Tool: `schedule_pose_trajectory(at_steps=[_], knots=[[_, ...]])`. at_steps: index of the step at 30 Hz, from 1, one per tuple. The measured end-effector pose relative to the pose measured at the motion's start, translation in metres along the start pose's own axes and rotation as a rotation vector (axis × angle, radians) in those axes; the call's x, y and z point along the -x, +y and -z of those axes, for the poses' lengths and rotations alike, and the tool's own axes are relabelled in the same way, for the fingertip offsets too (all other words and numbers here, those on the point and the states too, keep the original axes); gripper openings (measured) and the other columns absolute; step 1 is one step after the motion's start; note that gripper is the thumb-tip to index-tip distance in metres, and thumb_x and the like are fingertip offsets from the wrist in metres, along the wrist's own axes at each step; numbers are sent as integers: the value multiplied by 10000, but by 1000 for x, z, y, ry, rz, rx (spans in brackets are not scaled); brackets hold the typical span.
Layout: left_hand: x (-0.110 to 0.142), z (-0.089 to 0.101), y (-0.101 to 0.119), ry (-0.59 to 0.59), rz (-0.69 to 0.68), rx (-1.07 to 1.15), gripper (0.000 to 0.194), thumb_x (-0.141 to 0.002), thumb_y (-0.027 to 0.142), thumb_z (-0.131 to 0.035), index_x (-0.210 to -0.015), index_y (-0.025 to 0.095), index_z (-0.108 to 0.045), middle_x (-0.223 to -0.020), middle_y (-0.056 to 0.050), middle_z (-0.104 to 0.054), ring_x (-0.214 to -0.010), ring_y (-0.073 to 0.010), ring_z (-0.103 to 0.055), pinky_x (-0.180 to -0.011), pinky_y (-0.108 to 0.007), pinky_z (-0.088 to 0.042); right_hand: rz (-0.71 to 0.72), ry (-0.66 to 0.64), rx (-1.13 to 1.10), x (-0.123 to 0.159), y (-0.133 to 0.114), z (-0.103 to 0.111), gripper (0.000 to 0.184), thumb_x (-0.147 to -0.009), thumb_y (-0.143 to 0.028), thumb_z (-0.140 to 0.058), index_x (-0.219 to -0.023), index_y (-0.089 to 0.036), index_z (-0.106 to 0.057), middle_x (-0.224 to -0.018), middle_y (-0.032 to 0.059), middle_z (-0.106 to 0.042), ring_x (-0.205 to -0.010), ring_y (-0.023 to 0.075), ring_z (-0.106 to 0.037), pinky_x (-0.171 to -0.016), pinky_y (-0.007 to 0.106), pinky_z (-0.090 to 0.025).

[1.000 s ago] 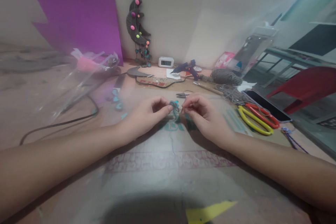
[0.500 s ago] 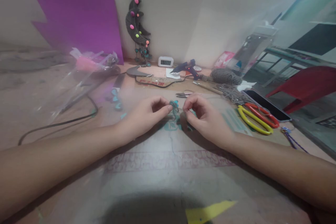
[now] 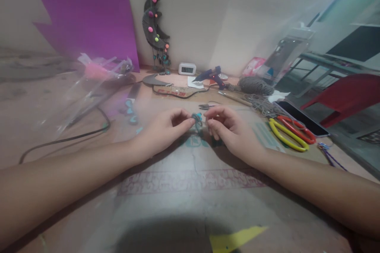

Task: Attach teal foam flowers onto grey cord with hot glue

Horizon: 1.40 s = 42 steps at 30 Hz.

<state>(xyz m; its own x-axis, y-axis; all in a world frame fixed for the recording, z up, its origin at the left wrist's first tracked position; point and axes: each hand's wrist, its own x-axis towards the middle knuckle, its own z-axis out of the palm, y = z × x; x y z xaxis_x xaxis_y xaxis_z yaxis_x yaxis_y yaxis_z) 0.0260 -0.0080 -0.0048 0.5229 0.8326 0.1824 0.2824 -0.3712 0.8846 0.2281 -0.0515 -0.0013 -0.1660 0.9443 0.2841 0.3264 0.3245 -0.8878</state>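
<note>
My left hand (image 3: pixel 166 128) pinches a small teal and grey piece (image 3: pixel 196 119) between thumb and fingers, just above the cardboard sheet (image 3: pixel 184 174) on the floor. My right hand (image 3: pixel 228 128) is curled close on the other side of that piece, its fingertips pressed together around a thin grey thread that I can barely make out. Both forearms rest low and reach in from the bottom corners. More teal shapes (image 3: pixel 194 141) lie on the cardboard under my hands.
Yellow and red scissors (image 3: pixel 289 132) and a dark phone (image 3: pixel 299 116) lie to the right. Small snips (image 3: pixel 207 106), a ball of twine (image 3: pixel 254 85), a glue gun (image 3: pixel 212 76) and a white clock (image 3: pixel 187 68) sit beyond. A plastic bag (image 3: pixel 97 77), black cable (image 3: pixel 68 138) and purple sheet (image 3: pixel 86 19) are left.
My right hand has shifted slightly, opening a little and then closing its fingertips near the piece again. My left hand has kept its pinch in place.
</note>
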Motion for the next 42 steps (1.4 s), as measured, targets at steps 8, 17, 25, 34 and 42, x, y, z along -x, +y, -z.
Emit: schedule_pose_trajectory(at_steps=[8,17,25,34,42], knots=[[1,0,3,6,-18,-37,256,-902,411,-553,-820,172,-594,-801,-8,-637,-740,-157,-573,-700,-268,-451,-139,-122,-161,-4,-2,3,387,-938,-561,-494,-758,-224,-551,-530,-48,-510,-488,120,-557,-506,263,-467],[0,0,3,-7,-24,-41,256,-913,400,-543,-829,167,-607,-797,-8,-642,-757,-161,-585,-716,-270,-455,-148,-158,-301,-4,4,3,446,-920,-584,-523,-727,-184,-566,-531,-44,-515,-468,91,-479,-488,241,-466],[0,1,2,-14,-26,-32,255,-918,407,-546,-861,171,-622,-824,-8,-663,-773,-163,-597,-724,-274,-451,-131,-179,-307,-5,3,1,231,-926,-415,-587,-868,-202,-519,-618,-61,-522,-533,86,-479,-534,237,-414],[1,0,0,-32,-28,-24,262,-926,411,-536,-868,171,-621,-830,-7,-650,-794,-169,-585,-725,-281,-437,-22,-70,-149,-1,2,0,112,-936,-282,-526,-1032,-225,-514,-766,-32,-490,-650,112,-509,-601,266,-458],[2,1,2,-28,-52,-56,232,-924,388,-556,-869,175,-630,-818,9,-648,-779,-151,-579,-713,-266,-424,-48,-100,88,-2,0,0,182,-927,-352,-546,-931,-188,-625,-833,15,-591,-724,129,-536,-644,263,-436]])
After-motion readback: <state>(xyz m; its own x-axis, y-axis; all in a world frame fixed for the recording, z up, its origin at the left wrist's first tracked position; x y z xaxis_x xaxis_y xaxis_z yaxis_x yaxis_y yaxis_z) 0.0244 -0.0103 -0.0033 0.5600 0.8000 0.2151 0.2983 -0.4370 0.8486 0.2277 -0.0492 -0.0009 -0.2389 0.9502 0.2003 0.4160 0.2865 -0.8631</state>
